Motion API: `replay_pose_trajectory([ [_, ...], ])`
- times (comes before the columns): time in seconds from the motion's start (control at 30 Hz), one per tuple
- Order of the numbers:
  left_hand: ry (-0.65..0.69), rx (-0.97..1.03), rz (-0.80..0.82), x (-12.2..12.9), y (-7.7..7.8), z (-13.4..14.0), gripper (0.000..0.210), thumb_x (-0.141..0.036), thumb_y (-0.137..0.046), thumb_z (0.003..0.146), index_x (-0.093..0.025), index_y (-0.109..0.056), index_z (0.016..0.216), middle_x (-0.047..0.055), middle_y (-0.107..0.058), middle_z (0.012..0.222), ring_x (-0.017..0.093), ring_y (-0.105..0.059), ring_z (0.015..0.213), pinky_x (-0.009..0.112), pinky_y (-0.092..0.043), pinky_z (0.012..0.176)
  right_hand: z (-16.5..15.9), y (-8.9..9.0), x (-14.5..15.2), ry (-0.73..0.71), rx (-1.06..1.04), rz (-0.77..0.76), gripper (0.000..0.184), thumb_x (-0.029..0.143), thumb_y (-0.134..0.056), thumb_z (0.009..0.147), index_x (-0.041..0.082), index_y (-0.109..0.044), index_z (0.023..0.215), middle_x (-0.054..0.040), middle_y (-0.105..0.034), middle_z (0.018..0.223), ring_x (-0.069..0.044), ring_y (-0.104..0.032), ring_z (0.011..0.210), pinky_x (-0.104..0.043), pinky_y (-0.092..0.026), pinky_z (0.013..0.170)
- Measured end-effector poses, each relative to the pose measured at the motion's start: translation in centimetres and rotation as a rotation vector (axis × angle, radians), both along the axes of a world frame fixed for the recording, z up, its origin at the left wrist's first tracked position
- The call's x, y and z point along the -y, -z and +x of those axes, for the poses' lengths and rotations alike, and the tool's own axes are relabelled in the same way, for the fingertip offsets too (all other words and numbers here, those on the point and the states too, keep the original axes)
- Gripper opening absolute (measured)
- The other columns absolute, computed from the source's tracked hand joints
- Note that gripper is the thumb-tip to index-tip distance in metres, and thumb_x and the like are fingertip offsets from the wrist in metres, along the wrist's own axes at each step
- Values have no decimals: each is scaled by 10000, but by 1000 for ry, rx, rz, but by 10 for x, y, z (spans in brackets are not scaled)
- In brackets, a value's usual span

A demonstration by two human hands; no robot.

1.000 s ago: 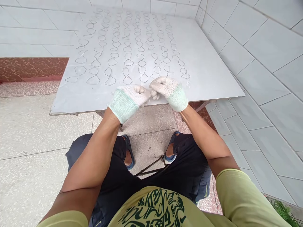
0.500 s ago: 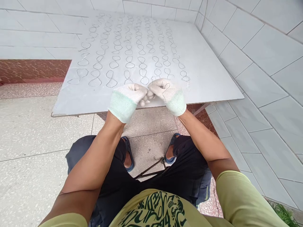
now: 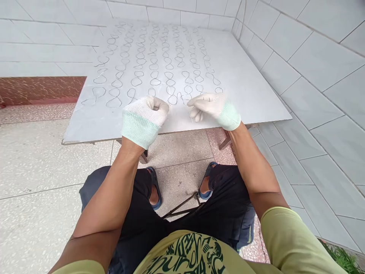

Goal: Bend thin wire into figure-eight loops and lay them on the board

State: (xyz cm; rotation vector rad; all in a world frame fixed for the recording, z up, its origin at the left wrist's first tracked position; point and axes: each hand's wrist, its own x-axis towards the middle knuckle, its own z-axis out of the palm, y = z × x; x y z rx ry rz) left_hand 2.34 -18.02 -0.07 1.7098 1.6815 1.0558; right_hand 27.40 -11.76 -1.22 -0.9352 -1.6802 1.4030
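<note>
The desk is carrying rows of thin figure-eight wire loops; working near the front edge is probably calling for lifted wrists, so the gloves are not dragging the nearest loops askew. The two gloved hands are standing apart over that edge. The left hand is curling into a narrow pinch, though I cannot tell whether wire is sitting between its fingertips. The right hand is also pinching narrowly, apparently holding fine wire between thumb and forefinger, its other fingers tucking beneath. Between them a bent wire is showing beside the nearest loops; whether it is lying on the desk or running to the fingers, I cannot tell. Wire this thin is likely kinking easily, so even, light tension is serving better than pulling. Smallest, a pale strand end is showing just below the right fingers; keeping it free of the glove knit is probably preventing snags.
</note>
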Motion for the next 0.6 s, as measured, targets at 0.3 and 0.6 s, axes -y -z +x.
replay_pose_trajectory([
  [0.3,-47,389,-58,-10,16,4,347,-123,-690,936,-226,-694,605,1,-653,558,171,-659,653,336,-506,776,-21,9,7,155,-7,19,287,461,-946,1095,246,-864,922,-62,-884,869,-220,-810,756,-379,-720,764],
  [0.6,51,654,-146,-19,25,-2,372,-207,-805,986,-236,-675,639,-13,-571,525,173,-639,617,344,-684,851,-26,-4,13,206,104,79,289,429,-858,1160,232,-809,954,-33,-865,875,-185,-802,805,-303,-682,795],
])
